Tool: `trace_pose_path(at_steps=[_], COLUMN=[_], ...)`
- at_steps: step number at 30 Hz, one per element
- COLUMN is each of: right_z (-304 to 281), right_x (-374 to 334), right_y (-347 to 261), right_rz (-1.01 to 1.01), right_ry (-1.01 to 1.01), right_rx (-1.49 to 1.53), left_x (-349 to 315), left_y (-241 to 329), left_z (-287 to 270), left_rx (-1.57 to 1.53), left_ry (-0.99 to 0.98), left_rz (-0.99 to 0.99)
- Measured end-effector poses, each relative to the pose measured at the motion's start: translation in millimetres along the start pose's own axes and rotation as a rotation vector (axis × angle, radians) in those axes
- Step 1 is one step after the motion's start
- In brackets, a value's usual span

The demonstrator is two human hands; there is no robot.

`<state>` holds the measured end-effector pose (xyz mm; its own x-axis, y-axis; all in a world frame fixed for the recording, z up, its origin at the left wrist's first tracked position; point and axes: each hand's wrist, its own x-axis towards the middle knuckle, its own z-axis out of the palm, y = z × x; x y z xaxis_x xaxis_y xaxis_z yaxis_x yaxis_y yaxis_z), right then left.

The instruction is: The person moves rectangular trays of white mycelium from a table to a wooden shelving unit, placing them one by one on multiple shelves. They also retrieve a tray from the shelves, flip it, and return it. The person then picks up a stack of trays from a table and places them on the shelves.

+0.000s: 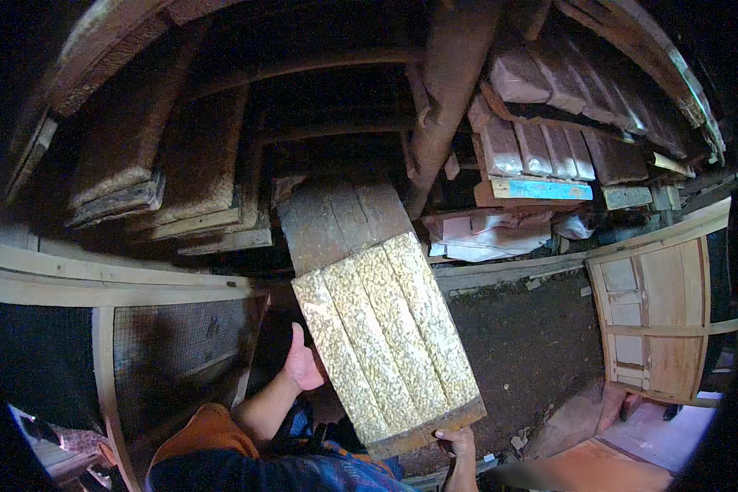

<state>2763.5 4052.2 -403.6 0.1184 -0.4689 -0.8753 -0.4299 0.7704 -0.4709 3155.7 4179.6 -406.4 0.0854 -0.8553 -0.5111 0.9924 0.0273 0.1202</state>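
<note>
A long wooden board (410, 439) lies in front of me, covered with several rows of pale yellow, grainy, plastic-wrapped slabs (389, 336). Its near end is in my right hand (457, 444), closed around the edge with the thumb on top. My left hand (307, 366) is at the board's left side, thumb pointing up and fingers partly hidden beneath it. Beyond the slabs, bare dark wood (348, 215) reaches back toward the racks. Whether that wood is the same board or a separate one, I cannot tell.
Loaded boards (119, 201) fill a rack at upper left; wrapped slabs (541, 152) sit on shelves at upper right. A thick wooden post (451, 94) rises between. Mesh-covered wooden frame (180, 348) stands left, a wooden door panel (656, 320) right. Dark soil floor (533, 353) lies below.
</note>
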Motion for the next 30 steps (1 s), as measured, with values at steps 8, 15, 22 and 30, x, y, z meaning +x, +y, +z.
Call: trace_pose_path(at_steps=[8, 15, 22, 30], right_z=[-41, -54, -60, -50], right_x=[-53, -78, -64, -20], right_y=[-5, -31, -57, -41], right_rz=[-0.118, -0.145, -0.199, -0.363], right_ry=[0.011, -0.058, -0.133, -0.391], right_rx=[0.097, 0.134, 0.141, 0.295], left_x=[-46, -66, -76, -92], left_y=[-32, -31, -20, -38], left_z=[33, 76, 127, 144], left_rx=[0.068, 0.096, 0.097, 0.222], left_ry=[-0.053, -0.045, -0.107, -0.114], left_rz=[-0.062, -0.021, 0.137, 0.259])
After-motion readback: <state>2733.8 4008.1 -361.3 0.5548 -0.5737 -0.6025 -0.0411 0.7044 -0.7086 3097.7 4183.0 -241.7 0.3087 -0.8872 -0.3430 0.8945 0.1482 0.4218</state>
